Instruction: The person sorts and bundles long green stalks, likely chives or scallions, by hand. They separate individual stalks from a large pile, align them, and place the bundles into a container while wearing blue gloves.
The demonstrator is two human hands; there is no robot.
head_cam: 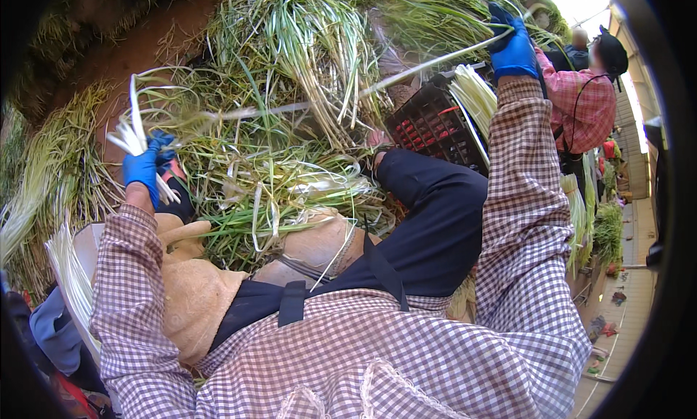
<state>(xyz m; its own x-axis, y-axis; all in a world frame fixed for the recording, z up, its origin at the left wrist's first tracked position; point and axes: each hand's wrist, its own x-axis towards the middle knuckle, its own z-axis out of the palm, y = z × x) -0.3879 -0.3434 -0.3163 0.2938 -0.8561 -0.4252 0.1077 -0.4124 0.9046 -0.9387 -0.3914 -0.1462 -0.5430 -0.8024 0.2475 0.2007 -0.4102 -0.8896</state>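
My left hand (143, 168), in a blue glove, is closed round a small bundle of pale, trimmed stalks (128, 136) at the left. At the upper right, my right hand (512, 46), also blue-gloved, grips one long whitish stalk (435, 61) stretching down and left, partly blurred by motion. Between my hands lies a large bunch of green-leaved stalks (305, 43), its thin pale ends pointing down. A heap of loose green leaves and pale peelings (283, 190) covers the ground before my lap.
A dark plastic crate (430, 125) with pale stalks (475, 95) stands by my right knee. More cut stalks (71, 272) lie at my left side. A person in a pink checked shirt (585, 106) is at the right. Leafy piles (60, 168) lie at far left.
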